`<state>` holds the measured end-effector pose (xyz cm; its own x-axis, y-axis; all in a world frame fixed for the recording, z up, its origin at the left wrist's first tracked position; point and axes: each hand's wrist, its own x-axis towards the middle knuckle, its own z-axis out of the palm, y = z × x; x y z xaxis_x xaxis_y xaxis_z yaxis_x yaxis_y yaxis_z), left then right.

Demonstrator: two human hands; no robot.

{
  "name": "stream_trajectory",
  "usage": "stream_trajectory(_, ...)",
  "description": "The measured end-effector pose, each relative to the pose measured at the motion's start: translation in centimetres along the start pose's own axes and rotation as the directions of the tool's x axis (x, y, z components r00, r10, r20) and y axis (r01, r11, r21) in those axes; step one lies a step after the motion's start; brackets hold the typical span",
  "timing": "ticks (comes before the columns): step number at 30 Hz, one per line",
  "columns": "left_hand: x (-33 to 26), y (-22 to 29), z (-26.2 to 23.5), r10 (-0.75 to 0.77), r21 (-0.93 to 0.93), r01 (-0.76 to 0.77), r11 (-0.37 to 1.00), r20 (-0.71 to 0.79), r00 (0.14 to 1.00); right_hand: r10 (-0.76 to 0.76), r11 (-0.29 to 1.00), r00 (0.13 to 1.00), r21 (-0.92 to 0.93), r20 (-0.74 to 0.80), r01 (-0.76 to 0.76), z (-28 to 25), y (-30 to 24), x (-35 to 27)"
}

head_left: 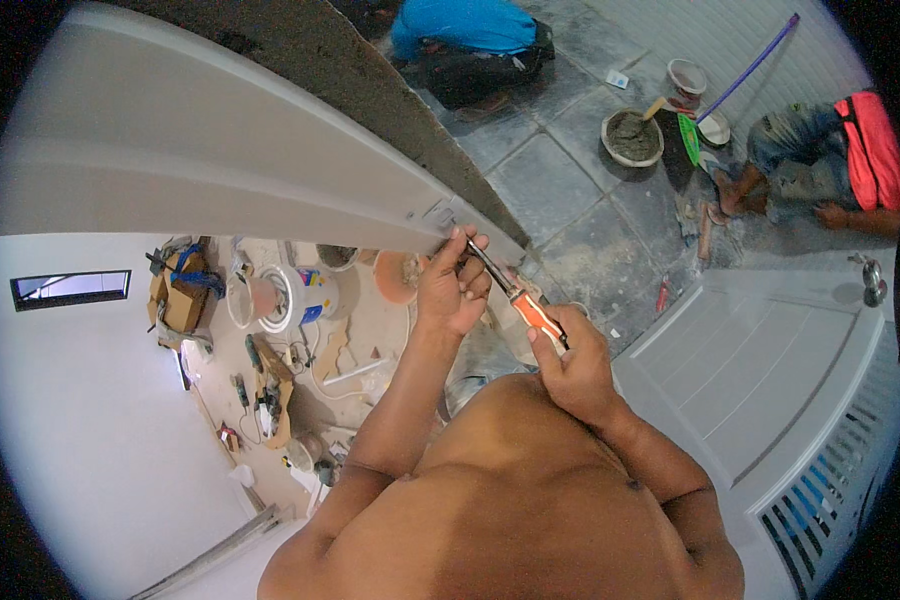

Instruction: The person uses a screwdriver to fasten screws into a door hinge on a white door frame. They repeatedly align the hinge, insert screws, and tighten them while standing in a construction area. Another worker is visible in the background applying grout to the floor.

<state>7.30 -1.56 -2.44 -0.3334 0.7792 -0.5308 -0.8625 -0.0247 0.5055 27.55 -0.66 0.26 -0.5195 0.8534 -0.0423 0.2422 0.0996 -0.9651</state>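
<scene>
My right hand [575,365] is closed around the orange handle of a screwdriver [538,315]. Its metal shaft slants up and left to a small metal plate [437,216] set in the edge of a white door frame [370,165]. Close to that plate, my left hand [455,285] has its fingers bent around the tip end of the shaft. Those fingers hide the very tip, and whether a screw is there I cannot tell.
At right stands a white door [760,370] with a metal knob [873,280] and slats. A person in red [870,150] sits beyond it, near a mortar bucket [632,138]. Another in blue [465,25] crouches far off. Buckets [315,295] and tools litter the left floor.
</scene>
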Motion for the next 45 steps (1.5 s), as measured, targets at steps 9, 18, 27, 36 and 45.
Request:
stream_trajectory(9, 0.0, 0.2, -0.1, -0.03, -0.042, 0.03, 0.999, 0.01, 1.0, 0.431, 0.38, 0.726, 0.621, 0.536, -0.685, -0.4, 0.6, 0.6)
stream_trajectory(18, 0.2, 0.5, -0.4, -0.022, 0.032, 0.021, 0.999, 0.02, 1.0, 0.427, 0.534, 0.797, 0.593, 0.426, -0.603, -0.1, 0.3, 0.1)
stream_trajectory(27, 0.3, 0.3, -0.3, -0.028, -0.029, 0.028, 0.999, 0.02, 0.999, 0.354, 0.797, 0.879, 0.389, 0.32, -0.462, -0.6, -0.4, 0.2)
stream_trajectory(36, 0.2, 0.0, -0.6, -0.029, -0.056, 0.031, 0.998, 0.045, 0.999, 0.163, 0.975, 0.982, 0.135, 0.097, -0.176, -0.4, -1.1, 0.1)
stream_trajectory(45, 0.2, 0.0, -0.9, -0.066, -0.139, 0.072, 0.988, 0.047, 0.997, 0.361, 0.129, 0.594, 0.592, 0.719, -0.795, -2.6, 0.7, 2.0)
